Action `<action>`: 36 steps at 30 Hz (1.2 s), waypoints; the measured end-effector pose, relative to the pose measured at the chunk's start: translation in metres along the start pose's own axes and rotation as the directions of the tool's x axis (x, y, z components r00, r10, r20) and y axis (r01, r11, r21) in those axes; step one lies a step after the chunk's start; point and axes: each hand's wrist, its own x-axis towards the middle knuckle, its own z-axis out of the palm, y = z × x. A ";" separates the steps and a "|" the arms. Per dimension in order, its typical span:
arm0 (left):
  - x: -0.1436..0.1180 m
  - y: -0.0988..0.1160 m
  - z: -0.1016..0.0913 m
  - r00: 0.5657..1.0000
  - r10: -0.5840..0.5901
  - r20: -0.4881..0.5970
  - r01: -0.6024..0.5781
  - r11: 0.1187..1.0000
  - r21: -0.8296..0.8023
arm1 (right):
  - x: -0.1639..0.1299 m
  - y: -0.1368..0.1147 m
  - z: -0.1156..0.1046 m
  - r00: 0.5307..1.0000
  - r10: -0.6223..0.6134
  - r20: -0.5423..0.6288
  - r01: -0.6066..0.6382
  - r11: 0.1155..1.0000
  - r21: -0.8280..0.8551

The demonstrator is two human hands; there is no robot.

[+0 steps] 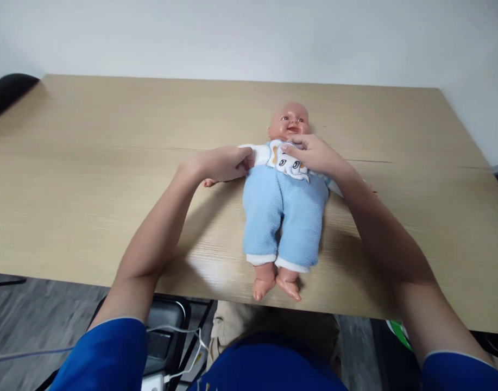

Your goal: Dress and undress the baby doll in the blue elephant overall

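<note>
A baby doll [291, 120] lies on its back on the wooden table, head away from me and bare feet towards me. It wears a light blue and white outfit [263, 209] with an elephant face on the chest. My left hand [231, 162] is closed, its curled fingers pinching the white sleeve near the doll's armpit. Across the upper chest, my right hand [314, 155] holds the outfit by its neckline, thumb and fingers bent on the cloth. The fingertips of both hands are partly hidden.
The table [122, 119] meets a pale wall [232, 38] at the back. A black chair back [12, 89] shows at the far left. Below the front edge are a black seat [167, 315], white cables [195, 331] and a white power strip [153, 382].
</note>
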 end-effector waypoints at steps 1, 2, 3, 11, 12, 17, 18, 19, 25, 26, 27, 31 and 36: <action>0.000 0.004 0.001 1.000 -0.025 0.005 0.025 1.000 0.012 | 0.000 0.000 0.000 1.000 0.007 0.008 -0.007 1.000 -0.005; -0.001 0.009 0.002 0.999 -0.044 0.008 0.044 0.999 0.026 | 0.000 0.000 -0.001 1.000 0.013 0.019 -0.013 1.000 -0.012; -0.002 0.014 0.002 0.999 -0.046 -0.007 0.046 0.998 0.047 | -0.001 -0.001 -0.002 0.999 0.016 0.028 -0.016 1.000 -0.019; -0.004 0.023 -0.003 0.998 0.067 0.023 -0.070 0.979 0.192 | -0.003 -0.002 -0.001 1.000 -0.018 -0.010 0.017 0.999 -0.048; -0.002 0.020 -0.003 0.996 0.088 0.027 -0.092 0.980 0.175 | -0.003 -0.002 0.000 1.000 -0.014 -0.015 0.013 0.999 -0.043; 0.006 0.009 -0.001 0.989 0.149 -0.007 -0.148 0.983 0.106 | -0.003 -0.001 0.000 1.000 -0.001 -0.010 0.000 1.000 -0.027; 0.006 0.009 0.000 0.990 0.142 -0.018 -0.139 0.983 0.124 | -0.003 -0.001 -0.001 1.000 0.000 -0.006 -0.001 0.999 -0.034; 0.006 0.009 0.001 0.991 0.128 -0.030 -0.122 0.981 0.148 | -0.003 -0.002 -0.002 1.000 0.001 -0.003 -0.001 0.999 -0.048; 0.002 0.022 0.008 0.983 0.038 -0.181 0.000 0.978 0.206 | -0.020 -0.005 -0.012 0.995 -0.026 -0.096 0.010 0.986 -0.169; 0.000 0.026 0.008 0.976 0.053 -0.210 -0.010 0.979 0.202 | -0.028 -0.003 -0.016 0.991 -0.040 -0.126 0.015 0.982 -0.190; -0.001 0.031 0.009 0.968 0.078 -0.240 -0.031 0.980 0.195 | -0.038 0.000 -0.020 0.986 -0.060 -0.154 0.025 0.976 -0.215; -0.001 0.057 0.017 0.914 0.223 -0.338 -0.178 0.971 0.161 | -0.097 0.032 -0.043 0.964 -0.140 -0.227 0.051 0.932 -0.360; 0.035 0.095 0.043 0.852 0.381 -0.360 -0.347 0.925 0.157 | -0.172 0.085 -0.063 0.966 -0.121 -0.230 -0.015 0.857 -0.515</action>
